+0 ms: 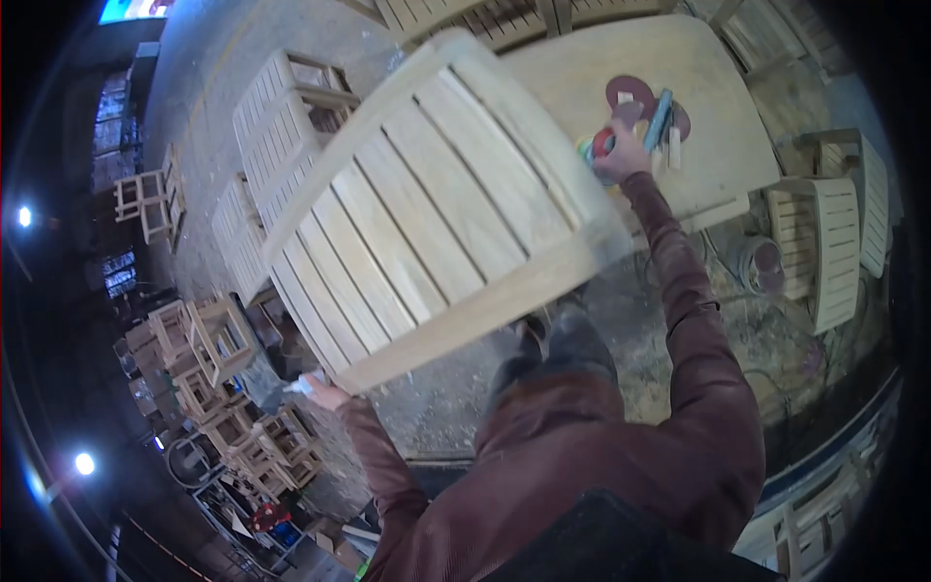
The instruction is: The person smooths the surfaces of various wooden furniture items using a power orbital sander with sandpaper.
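Observation:
A pale wooden slatted panel [427, 209], apparently part of a chair, stands tilted in front of me. Beside its lower left corner my left hand [328, 393] is closed around a small pale bottle [297, 386] with a white tip. My right hand [626, 160] reaches past the panel's right side over a wooden tabletop [718, 82]. Its fingers close on a small round red-and-green item [602, 145], partly covered and blurred. Just beyond lie dark red sanding discs [621, 87], a teal tube [659, 116] and a short pale stick [675, 148].
Slatted wooden chairs [291, 116] stand at the left, with stacked wooden frames [218, 339] further down. A bucket [759, 265] sits on the dusty floor at right, near cables and more slatted pieces [836, 252].

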